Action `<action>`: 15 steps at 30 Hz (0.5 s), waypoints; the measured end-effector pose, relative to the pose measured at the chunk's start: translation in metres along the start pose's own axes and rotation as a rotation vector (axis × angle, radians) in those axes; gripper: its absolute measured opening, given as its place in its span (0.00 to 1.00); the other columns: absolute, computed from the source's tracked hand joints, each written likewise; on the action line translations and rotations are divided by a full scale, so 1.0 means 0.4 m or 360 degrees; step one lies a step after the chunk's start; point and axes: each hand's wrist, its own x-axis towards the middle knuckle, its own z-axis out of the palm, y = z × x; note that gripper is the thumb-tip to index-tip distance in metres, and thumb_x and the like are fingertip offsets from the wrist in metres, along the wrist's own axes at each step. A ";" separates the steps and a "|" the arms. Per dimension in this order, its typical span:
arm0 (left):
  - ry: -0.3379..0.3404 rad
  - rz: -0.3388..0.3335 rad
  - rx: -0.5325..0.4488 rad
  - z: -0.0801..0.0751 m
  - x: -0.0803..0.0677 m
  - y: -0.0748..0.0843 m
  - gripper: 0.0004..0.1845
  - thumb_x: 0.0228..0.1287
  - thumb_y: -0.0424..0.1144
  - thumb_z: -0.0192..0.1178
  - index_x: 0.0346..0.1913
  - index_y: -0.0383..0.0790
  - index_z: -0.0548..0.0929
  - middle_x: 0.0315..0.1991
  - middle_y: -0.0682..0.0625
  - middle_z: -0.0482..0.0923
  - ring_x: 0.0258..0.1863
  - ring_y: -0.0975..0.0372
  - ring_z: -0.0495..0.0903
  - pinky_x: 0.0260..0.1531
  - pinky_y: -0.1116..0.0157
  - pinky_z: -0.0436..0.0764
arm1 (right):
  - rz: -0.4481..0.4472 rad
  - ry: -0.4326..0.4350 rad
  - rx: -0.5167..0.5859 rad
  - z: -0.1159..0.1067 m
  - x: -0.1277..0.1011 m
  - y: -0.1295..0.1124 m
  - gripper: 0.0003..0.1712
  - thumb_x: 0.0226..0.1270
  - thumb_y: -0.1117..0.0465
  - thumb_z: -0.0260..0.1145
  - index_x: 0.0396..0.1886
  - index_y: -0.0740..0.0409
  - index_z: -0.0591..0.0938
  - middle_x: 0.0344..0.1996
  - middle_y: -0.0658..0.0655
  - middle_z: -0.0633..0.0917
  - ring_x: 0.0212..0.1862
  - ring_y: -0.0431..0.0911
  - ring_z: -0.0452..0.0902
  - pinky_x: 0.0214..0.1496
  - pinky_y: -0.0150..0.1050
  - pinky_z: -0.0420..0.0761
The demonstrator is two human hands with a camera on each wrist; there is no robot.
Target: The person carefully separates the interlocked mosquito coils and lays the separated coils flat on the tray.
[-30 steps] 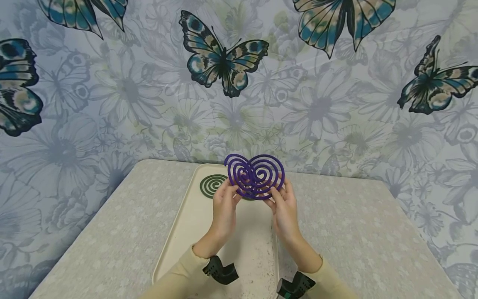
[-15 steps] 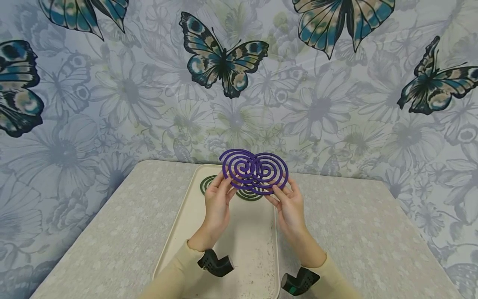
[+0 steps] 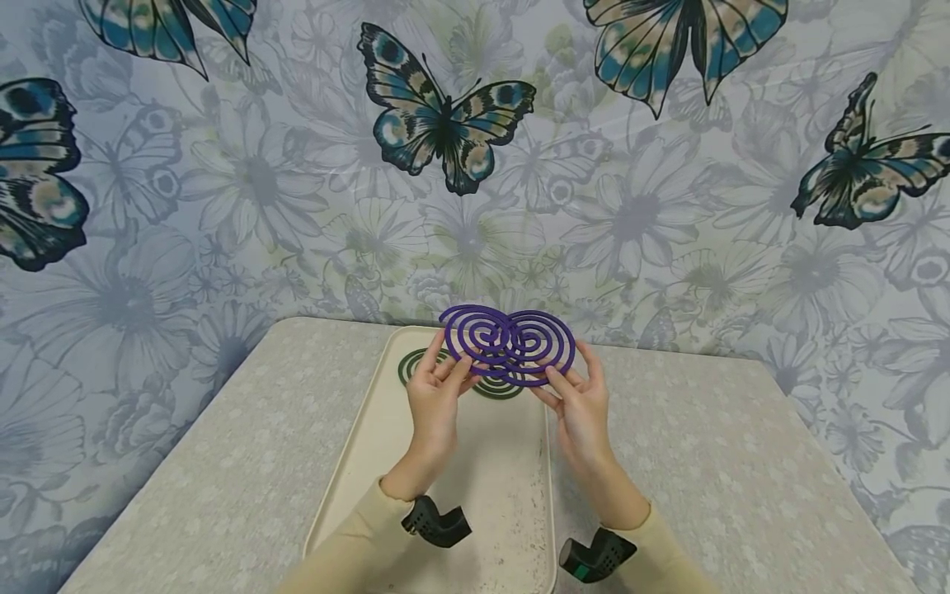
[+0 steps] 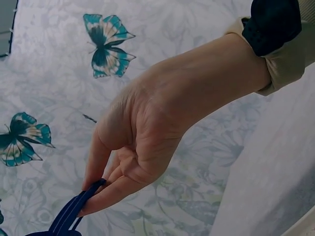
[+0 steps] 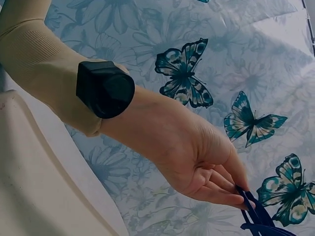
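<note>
A pair of purple mosquito coils (image 3: 508, 334), interlaced and overlapping in the middle, is held above the far part of a cream tray (image 3: 482, 503). My left hand (image 3: 434, 408) pinches the left coil's rim between thumb and fingers. On the opposite rim, my right hand (image 3: 584, 417) grips the right coil the same way. The left wrist view shows the coil edge (image 4: 69, 214) between the fingertips, and the right wrist view shows the other edge (image 5: 257, 211). Behind them on the tray lie two green coils, one at left (image 3: 404, 370) and one (image 3: 497, 395) partly hidden.
The tray has a raised rim (image 3: 349, 441) and worn specks along its right side. It lies on a table with a pale patterned cover (image 3: 690, 462). A butterfly-printed cloth (image 3: 631, 214) hangs behind the table. Each wrist carries a black camera (image 3: 438, 524).
My hands have moved apart, and the purple coils have spread from a narrow heart-like shape to a wider one. Over the last half second they dipped slightly and tilted flatter.
</note>
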 end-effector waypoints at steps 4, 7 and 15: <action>0.0006 -0.0016 0.0050 -0.012 0.014 0.015 0.30 0.66 0.29 0.57 0.70 0.41 0.64 0.37 0.53 0.87 0.30 0.69 0.85 0.35 0.74 0.84 | 0.0031 -0.0030 0.0024 -0.009 0.012 -0.015 0.36 0.67 0.78 0.51 0.72 0.58 0.54 0.34 0.48 0.86 0.35 0.39 0.84 0.38 0.35 0.86; 0.0014 -0.0033 0.0079 -0.023 0.029 0.026 0.28 0.67 0.31 0.56 0.69 0.39 0.66 0.29 0.60 0.84 0.28 0.71 0.84 0.33 0.76 0.83 | 0.0052 -0.0040 0.0019 -0.017 0.019 -0.034 0.35 0.68 0.78 0.50 0.72 0.60 0.55 0.34 0.48 0.86 0.32 0.37 0.83 0.37 0.33 0.86; -0.0021 -0.0100 0.0126 -0.034 0.050 0.036 0.26 0.67 0.32 0.56 0.68 0.42 0.69 0.26 0.61 0.83 0.26 0.72 0.82 0.33 0.76 0.83 | 0.0086 -0.0045 -0.0027 -0.033 0.025 -0.072 0.33 0.69 0.74 0.51 0.72 0.57 0.58 0.39 0.46 0.86 0.32 0.36 0.83 0.36 0.30 0.85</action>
